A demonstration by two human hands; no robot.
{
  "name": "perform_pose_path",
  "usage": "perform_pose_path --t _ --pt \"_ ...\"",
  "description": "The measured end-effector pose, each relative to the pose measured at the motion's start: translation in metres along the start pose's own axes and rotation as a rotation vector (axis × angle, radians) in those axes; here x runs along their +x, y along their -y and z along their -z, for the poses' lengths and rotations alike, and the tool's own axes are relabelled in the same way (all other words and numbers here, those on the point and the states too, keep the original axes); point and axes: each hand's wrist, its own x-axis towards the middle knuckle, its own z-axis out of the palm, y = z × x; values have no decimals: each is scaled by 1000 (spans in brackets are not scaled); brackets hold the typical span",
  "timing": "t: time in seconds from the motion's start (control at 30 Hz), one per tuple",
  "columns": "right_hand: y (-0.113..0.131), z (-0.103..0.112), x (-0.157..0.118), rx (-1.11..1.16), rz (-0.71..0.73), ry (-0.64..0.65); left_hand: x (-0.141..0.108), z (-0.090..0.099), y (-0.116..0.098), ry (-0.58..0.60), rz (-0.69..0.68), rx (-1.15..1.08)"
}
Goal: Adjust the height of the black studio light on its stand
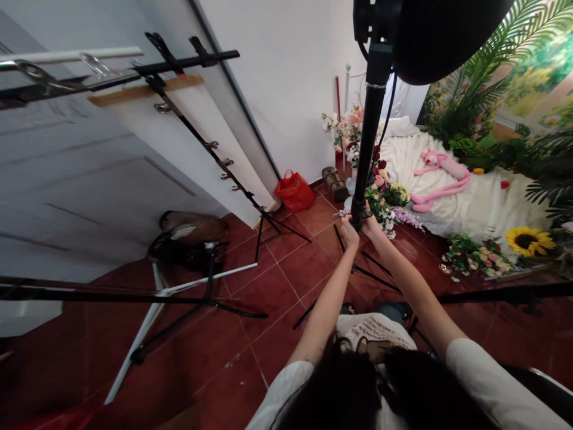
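A black light stand (pixel 369 137) rises upright in front of me, its thin legs spread over the tiled floor. At its top is a large dark lamp head (pixel 447 36), cut off by the upper edge, with a cable hanging beside the pole. My left hand (pixel 350 233) is wrapped round the lower part of the pole, at the collar. On the right side of the same collar, my right hand (pixel 369 222) grips too, close beside the left. The fingertips of both hands are partly hidden behind the stand.
Left, a black backdrop frame (pixel 197 128) with clips holds a white board (pixel 215 143). A red bag (pixel 295 191) sits by the wall. White tube legs (pixel 134 352) cross the floor. To the right, a pink plush toy (pixel 447 173) lies on white cloth among flowers, near a sunflower (pixel 528 240).
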Motion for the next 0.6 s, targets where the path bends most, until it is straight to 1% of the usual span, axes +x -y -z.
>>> perform_pose_path --t 0.07,0.13,0.23,0.3,0.4,0.47,0.5,0.57,0.6 --pt "0 -1 3 137 -131 -192 -1 -1 -1 -19 -2 12" --pt "2 -1 6 134 -164 -271 -3 -3 -1 -43 8 19" --pt "7 0 8 117 -152 -281 -6 -5 0 -101 56 37" --pt "9 1 6 112 -157 -264 -10 -3 3 -128 92 57" --pt "5 10 -7 137 -187 -222 -23 7 9 -117 90 95" --pt "-5 25 -23 202 -232 -188 -39 16 16 -101 54 154" --pt "-12 36 -34 248 -263 -170 -48 20 21 -97 35 201" --pt "-30 66 -60 292 -319 -140 -70 26 33 -106 32 333" --pt "-39 83 -74 301 -354 -153 -82 27 40 -119 65 409"
